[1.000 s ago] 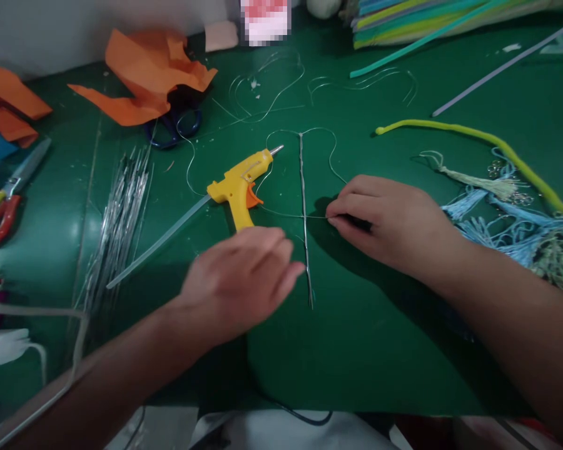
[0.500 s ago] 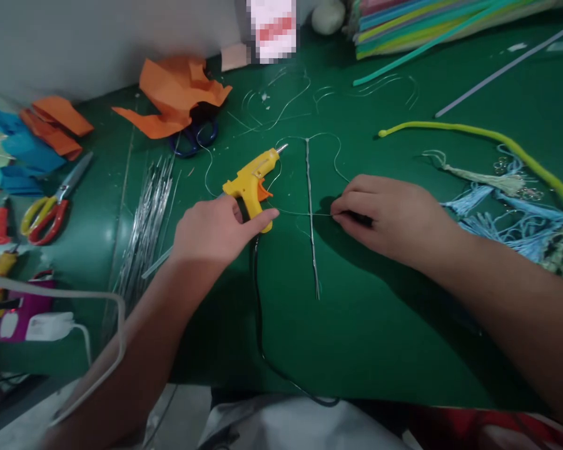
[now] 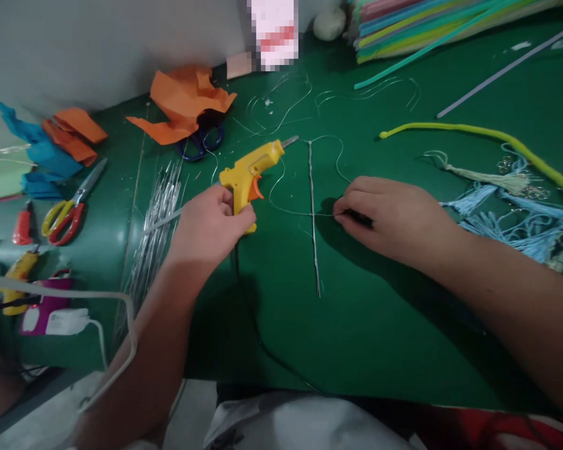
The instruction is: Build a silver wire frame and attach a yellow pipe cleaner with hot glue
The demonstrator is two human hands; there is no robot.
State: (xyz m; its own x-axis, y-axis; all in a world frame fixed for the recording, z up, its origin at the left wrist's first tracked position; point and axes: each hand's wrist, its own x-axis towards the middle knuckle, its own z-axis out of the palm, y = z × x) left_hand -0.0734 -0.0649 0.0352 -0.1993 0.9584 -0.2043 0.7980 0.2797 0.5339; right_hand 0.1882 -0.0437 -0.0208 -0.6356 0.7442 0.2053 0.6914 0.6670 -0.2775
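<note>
My left hand (image 3: 213, 219) is wrapped around the handle of a yellow hot glue gun (image 3: 253, 165) with an orange trigger. Its metal nozzle points right, close to the top of a thin twisted wire stem (image 3: 312, 219) lying on the green table. A fine pale thread (image 3: 281, 200) loops around the stem's upper end and crosses it lower down. Between thumb and forefinger, my right hand (image 3: 385, 215) pinches that thread just right of the stem. A glue stick (image 3: 162, 220) runs out behind the gun, over a bundle of silvery wires (image 3: 154, 225).
On the left lie scissors (image 3: 72, 206), orange paper (image 3: 187, 103), blue paper (image 3: 51, 156) and a purple power block (image 3: 47, 306). A white cable (image 3: 75, 290) arches over my left forearm. Blue tassels (image 3: 502, 225), a yellow pipe cleaner (image 3: 473, 129) and a pipe-cleaner bundle (image 3: 413, 31) are at right.
The glue gun has tilted and shifted, its nozzle moving right and up toward the stem's top. My left thumb has drawn in around the handle. My right hand still pinches the thread.
</note>
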